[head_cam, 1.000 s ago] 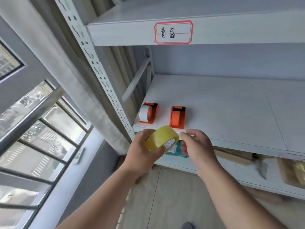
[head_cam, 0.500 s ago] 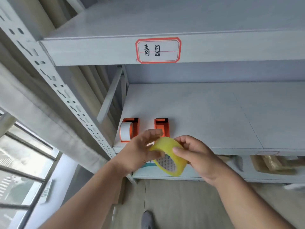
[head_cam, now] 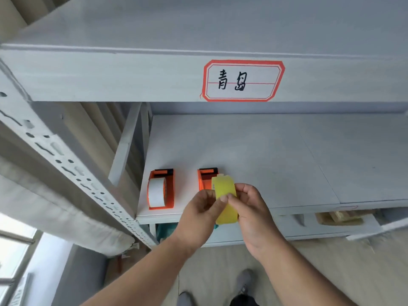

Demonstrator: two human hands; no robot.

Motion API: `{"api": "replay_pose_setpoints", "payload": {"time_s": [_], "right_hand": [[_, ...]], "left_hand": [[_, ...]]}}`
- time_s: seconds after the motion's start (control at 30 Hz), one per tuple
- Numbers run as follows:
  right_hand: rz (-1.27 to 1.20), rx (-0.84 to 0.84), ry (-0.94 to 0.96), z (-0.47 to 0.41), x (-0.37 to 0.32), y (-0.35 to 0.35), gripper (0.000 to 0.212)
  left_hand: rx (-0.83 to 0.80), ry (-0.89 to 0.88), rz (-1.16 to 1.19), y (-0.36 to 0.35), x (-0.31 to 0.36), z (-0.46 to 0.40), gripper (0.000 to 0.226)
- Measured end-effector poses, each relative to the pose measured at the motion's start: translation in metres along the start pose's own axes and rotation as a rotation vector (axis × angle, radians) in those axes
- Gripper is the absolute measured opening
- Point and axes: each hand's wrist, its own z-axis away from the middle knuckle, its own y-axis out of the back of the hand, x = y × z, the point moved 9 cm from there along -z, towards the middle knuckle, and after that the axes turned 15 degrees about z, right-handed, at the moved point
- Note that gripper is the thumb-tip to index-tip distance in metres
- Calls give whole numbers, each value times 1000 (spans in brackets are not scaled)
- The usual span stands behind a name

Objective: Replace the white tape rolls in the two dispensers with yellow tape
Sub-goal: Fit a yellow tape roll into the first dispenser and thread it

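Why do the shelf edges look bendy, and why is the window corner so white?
In the head view, the wide-angle lens curves straight lines such as the perforated shelf post; daylight washes out the window at lower left; the curtain there looks smeared, while the red-bordered label, the yellow tape roll and the hands stay fairly sharp.

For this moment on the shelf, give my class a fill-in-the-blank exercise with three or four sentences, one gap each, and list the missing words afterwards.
1. The left dispenser holds a roll of ____ tape.
2. The right dispenser holds ____ roll of tape.
3. The left hand and the right hand together hold a roll of ____ tape.
4. The border of the label on the upper shelf edge is ____.

Missing words: white; no; yellow; red
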Motion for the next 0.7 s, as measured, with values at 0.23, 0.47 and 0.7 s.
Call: {"api": "replay_pose_setpoints", "payload": {"time_s": [0.23,0.47,0.7], "right_hand": [[384,130,91,-27,-10,43,10],[528,-363,36,-52,-35,26,44],[254,-481,-104,-32,-18,22,38]], "left_hand": [[-60,39,-60,-1,9,-18,18],[-120,6,-171,-19,42,-52,31],[-38,-50,-10,-19,42,-72,22]]}}
